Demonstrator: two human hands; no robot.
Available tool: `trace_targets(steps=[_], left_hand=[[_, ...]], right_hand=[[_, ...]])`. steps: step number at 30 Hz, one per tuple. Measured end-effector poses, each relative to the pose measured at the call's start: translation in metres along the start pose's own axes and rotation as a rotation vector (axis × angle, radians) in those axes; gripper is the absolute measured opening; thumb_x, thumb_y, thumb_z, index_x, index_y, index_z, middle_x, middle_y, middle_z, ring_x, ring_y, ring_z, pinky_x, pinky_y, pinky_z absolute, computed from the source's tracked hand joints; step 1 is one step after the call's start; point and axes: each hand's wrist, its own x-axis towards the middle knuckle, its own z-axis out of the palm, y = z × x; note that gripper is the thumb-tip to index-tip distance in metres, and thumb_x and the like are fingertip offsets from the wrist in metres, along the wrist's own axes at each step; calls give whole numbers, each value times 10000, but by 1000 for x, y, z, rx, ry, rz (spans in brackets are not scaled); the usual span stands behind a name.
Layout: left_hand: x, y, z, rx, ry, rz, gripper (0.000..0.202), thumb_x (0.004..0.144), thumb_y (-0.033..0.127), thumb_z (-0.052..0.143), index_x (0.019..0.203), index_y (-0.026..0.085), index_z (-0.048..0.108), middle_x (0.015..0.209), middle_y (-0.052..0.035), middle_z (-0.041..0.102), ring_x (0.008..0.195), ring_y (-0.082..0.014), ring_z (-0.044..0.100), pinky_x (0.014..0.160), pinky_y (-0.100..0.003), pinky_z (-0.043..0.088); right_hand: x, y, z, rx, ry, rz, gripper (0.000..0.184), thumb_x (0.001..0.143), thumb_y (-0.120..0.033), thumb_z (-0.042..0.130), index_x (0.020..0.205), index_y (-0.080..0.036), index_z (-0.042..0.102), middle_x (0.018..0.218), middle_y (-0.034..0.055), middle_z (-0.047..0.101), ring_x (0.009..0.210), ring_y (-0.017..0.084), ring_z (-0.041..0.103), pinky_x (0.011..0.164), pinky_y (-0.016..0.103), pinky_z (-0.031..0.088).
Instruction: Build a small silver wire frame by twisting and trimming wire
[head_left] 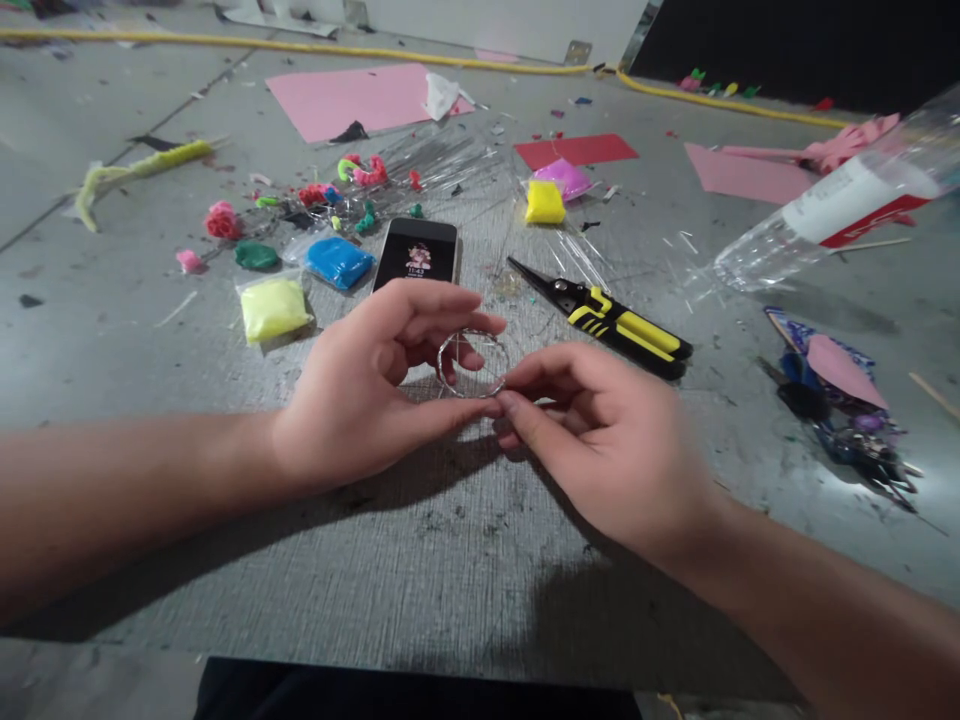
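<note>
A small silvery ring of twisted wire [448,384] is held up between my two hands over the grey table [420,580]. My left hand [375,385] curls loosely around it, thumb along its lower edge and fingers behind it. The thumb and forefinger of my right hand [607,430] pinch the ring's lower right side, close to my left thumb tip. Behind my left hand lies a phone [418,250] with a lit screen, partly covered by my fingers. Beyond my right hand rest black and yellow pliers [615,320], jaws pointing to the upper left.
Bagged clay lies to the left in pale yellow [274,308] and blue [339,262]; another yellow pack [544,202] is farther back. A clear bottle [817,215] lies on the right, near a cluster of small tools [847,420]. Pink paper [345,100] and a yellow cord [300,45] are behind.
</note>
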Motion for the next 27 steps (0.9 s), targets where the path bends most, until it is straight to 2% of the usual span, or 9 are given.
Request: trace_targets(steps=[3, 7, 14, 16, 21, 24, 27], left_hand=[[1, 2, 1, 43, 14, -13, 460, 744, 131, 851, 1141, 241, 648, 1210, -79, 745, 881, -177, 742, 788, -316, 652], [2, 0, 0, 24, 3, 5, 484, 733, 150, 865, 1143, 254, 629, 1189, -68, 748, 829, -168, 726, 757, -321, 655], [3, -3, -2, 191, 23, -37, 571, 712, 275, 899, 1246, 266, 696, 1240, -76, 741, 985, -245, 733, 858, -382, 645], [6, -2, -1, 156, 12, -51, 567, 722, 257, 889, 1255, 261, 697, 1245, -75, 740, 997, -244, 733, 859, -377, 651], [10, 1, -1, -42, -34, -28, 530, 722, 100, 856, 1199, 246, 677, 1206, -55, 749, 925, -187, 746, 801, -317, 668], [9, 3, -2, -121, -44, -120, 540, 727, 117, 861, 1202, 247, 640, 1233, -73, 738, 948, -211, 759, 773, -341, 683], [9, 4, -1, -130, -47, -162, 476, 720, 161, 881, 1123, 248, 643, 1224, -77, 738, 964, -226, 760, 777, -341, 683]], right_hand=[[2, 1, 3, 158, 44, 61, 105, 839, -226, 756, 873, -206, 659, 746, 1, 735, 657, 151, 742, 588, 246, 621], [4, -1, 5, 282, 59, 108, 119, 817, -245, 783, 830, -215, 669, 732, 1, 750, 676, 165, 761, 626, 270, 650], [4, -3, 9, 315, 157, 92, 79, 812, -210, 772, 798, -209, 694, 715, -16, 752, 623, 130, 743, 610, 241, 648], [4, -3, 10, 321, 169, 92, 80, 806, -185, 772, 802, -209, 696, 719, -20, 753, 628, 127, 746, 620, 239, 651], [3, -6, 10, 370, 142, 93, 101, 805, -142, 772, 806, -216, 703, 716, -20, 749, 621, 131, 742, 627, 260, 664], [2, -6, 9, 388, 132, 95, 82, 818, -162, 764, 812, -222, 708, 704, -18, 747, 600, 132, 733, 602, 262, 663], [1, -6, 9, 394, 122, 126, 63, 823, -215, 772, 823, -226, 710, 691, -15, 748, 584, 139, 725, 582, 279, 660]])
